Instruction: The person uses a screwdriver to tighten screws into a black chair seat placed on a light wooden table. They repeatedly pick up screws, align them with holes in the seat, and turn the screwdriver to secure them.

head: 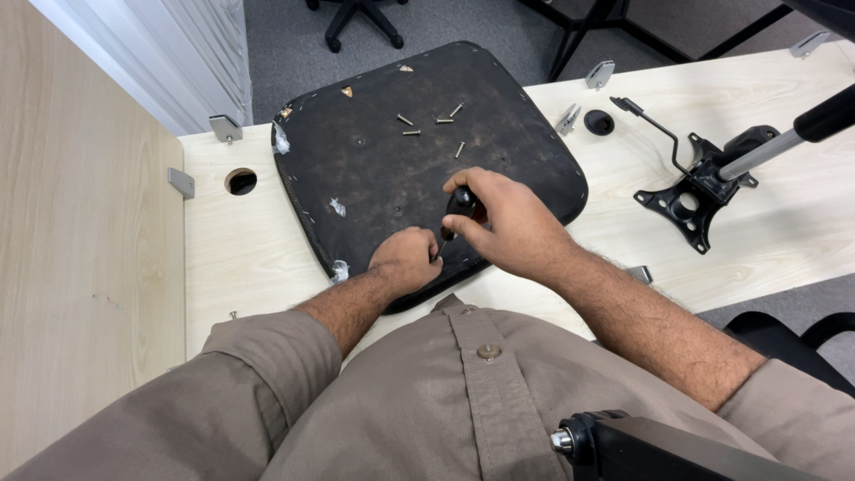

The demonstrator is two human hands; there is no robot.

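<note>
The right hand (508, 223) holds a black screwdriver (456, 212) tight, tip pointing down at the seat pad (374, 169), right beside the closed left hand (405, 263).

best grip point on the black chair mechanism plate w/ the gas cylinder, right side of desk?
Probably the gas cylinder, coming from the right: it sticks up and out from the black mechanism plate like a handle, with open space around it. The plate lies flat on the desk, and its thin lever looks poor to lift by.
</note>
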